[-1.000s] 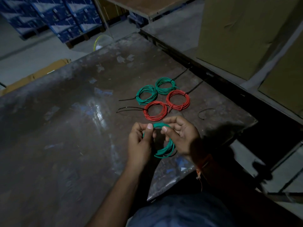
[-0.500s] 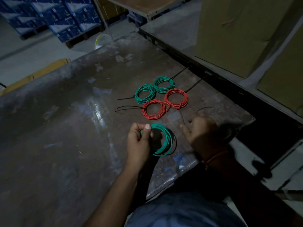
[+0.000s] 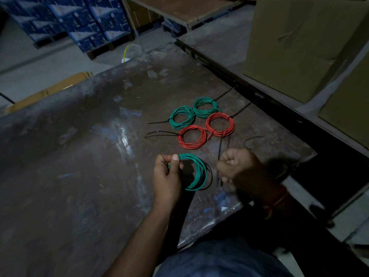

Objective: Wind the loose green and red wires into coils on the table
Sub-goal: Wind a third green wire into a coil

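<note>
- The left hand (image 3: 166, 174) is gripping a green coil (image 3: 196, 172) in clenched fingers.
- The right hand (image 3: 236, 167) is pinching a black tie (image 3: 219, 151) above the surface (image 3: 79, 156).

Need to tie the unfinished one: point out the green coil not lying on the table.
The green coil gripped by the left hand; both others lie beside the red coils.

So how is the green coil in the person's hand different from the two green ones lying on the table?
The held green coil is pinched by the left hand above the table; the two green coils lie flat beside the red ones. Each lying coil has a black tie cinched around it with a tail sticking out; no cinched tie shows on the held coil. All are green wire wound into similar rings.
</note>
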`<state>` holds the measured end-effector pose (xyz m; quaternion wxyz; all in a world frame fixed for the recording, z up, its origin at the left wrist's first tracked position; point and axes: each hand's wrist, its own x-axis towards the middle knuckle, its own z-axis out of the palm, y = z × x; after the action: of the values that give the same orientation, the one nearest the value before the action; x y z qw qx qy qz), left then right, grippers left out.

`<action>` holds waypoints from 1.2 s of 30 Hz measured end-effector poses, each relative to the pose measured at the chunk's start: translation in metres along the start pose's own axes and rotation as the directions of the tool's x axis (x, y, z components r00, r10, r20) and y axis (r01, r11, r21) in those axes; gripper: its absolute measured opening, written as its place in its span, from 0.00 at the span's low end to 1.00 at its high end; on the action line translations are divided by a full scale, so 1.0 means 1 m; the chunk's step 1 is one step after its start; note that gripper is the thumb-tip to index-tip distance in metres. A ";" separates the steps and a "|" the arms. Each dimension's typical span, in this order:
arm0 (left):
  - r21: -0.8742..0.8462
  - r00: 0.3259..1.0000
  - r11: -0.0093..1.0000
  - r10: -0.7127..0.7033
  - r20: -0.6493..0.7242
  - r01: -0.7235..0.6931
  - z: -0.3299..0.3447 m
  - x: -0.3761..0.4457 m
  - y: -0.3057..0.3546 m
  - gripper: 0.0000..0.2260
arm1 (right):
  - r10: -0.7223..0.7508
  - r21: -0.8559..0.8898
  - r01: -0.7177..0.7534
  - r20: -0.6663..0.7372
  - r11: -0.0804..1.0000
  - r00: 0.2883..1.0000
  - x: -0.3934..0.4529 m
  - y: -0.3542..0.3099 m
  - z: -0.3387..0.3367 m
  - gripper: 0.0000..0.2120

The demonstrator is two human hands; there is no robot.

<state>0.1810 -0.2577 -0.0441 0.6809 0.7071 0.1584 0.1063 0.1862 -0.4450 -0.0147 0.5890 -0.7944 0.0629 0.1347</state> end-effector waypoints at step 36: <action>-0.333 0.947 0.887 -0.316 0.063 0.318 0.013 -0.004 -0.017 0.14 | -0.675 -0.112 0.673 0.026 0.731 0.738 0.035 0.042 0.050 0.03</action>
<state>0.1809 -0.2711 -0.0620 0.8010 0.5442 0.2487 0.0169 0.2018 -0.4075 -0.0773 0.5510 -0.7965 -0.2319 -0.0908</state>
